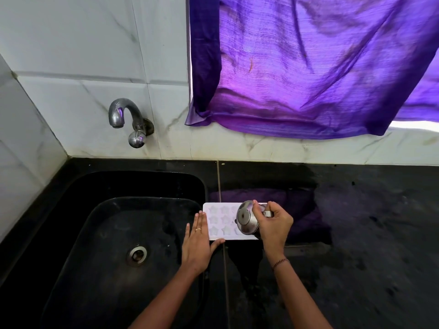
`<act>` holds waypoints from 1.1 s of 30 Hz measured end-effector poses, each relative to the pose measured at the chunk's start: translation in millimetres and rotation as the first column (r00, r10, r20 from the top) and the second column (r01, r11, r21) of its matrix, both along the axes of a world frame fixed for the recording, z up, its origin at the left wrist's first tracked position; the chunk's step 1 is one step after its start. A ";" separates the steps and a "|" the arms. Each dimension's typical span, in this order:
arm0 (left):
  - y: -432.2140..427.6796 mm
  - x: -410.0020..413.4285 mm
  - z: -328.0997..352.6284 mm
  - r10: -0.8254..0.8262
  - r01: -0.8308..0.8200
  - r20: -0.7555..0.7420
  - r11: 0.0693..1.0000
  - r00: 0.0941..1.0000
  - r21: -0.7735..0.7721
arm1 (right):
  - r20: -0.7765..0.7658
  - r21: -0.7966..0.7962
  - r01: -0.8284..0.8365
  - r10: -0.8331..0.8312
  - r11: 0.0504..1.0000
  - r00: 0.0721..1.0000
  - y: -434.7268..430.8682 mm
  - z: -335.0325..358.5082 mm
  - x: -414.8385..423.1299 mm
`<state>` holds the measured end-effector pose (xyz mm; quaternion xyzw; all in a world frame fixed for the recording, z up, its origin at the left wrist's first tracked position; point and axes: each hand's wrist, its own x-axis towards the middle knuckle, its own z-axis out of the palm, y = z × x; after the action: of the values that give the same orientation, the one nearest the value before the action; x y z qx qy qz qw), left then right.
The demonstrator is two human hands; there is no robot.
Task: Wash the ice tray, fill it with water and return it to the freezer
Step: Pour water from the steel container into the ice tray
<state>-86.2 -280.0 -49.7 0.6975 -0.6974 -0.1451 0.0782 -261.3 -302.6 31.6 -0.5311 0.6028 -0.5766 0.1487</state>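
A white ice tray (219, 222) with star-shaped cells lies flat on the black counter, just right of the sink. My right hand (275, 223) grips the handle of a small steel cup (247, 219), which is tipped on its side over the tray's right half, its base facing me. My left hand (197, 243) rests flat, fingers together, against the tray's left edge, with the thumb along its front edge. The right end of the tray is hidden by the cup and hand.
A black sink (114, 233) with a steel drain (137, 254) lies to the left. A steel wall tap (126, 119) juts out above it. A purple curtain (308, 67) hangs behind the black counter (368, 233), whose surface looks wet.
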 end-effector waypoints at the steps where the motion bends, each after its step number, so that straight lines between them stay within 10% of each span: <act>1: 0.1 0.0 -0.5 0.000 0.000 -0.001 1.000 1.000 0.000 | -0.018 -0.003 -0.005 0.004 1.000 1.000 -0.1 -0.8 -0.2; 33: -1.0 0.0 0.0 0.002 -0.002 -0.002 1.000 1.000 -0.004 | 0.227 0.087 0.059 -0.077 0.994 0.971 4.0 2.2 -16.7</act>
<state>-86.2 -281.0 -49.8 0.6980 -0.6968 -0.1443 0.0805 -278.0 -298.6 33.9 -0.4333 0.6219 -0.6146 0.2186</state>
